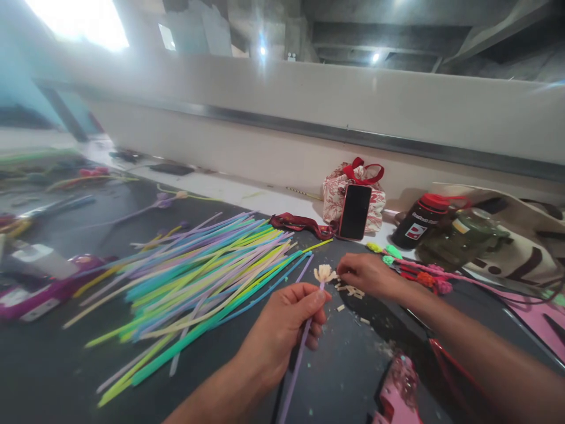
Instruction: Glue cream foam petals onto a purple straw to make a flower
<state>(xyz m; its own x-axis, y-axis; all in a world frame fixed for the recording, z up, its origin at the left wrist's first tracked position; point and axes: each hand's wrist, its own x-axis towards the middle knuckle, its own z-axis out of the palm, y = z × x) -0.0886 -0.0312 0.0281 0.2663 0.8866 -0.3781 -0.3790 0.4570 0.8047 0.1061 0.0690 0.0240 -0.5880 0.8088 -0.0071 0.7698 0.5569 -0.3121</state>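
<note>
My left hand (295,315) pinches a lavender pipe cleaner stem (300,353) just below its top. A cream flower head (325,273) of short petal-like pieces sits at the stem's upper end. Just right of the flower is my right hand (364,274), its fingers bent together. Whatever those fingertips hold, if anything, is too small to make out. Below them, small cream cut pieces (351,291) lie scattered on the dark table (339,365). To the left spreads a large pile of pipe cleaners (212,271) in green, yellow, blue, lavender and cream.
A phone (355,212) leans on a red-patterned bag (331,191) at the back. Right of it stand a black bottle with a red lid (419,222) and a greenish jug (463,241). A glossy pink object (399,388) lies near the front; a purple one (30,300) lies far left.
</note>
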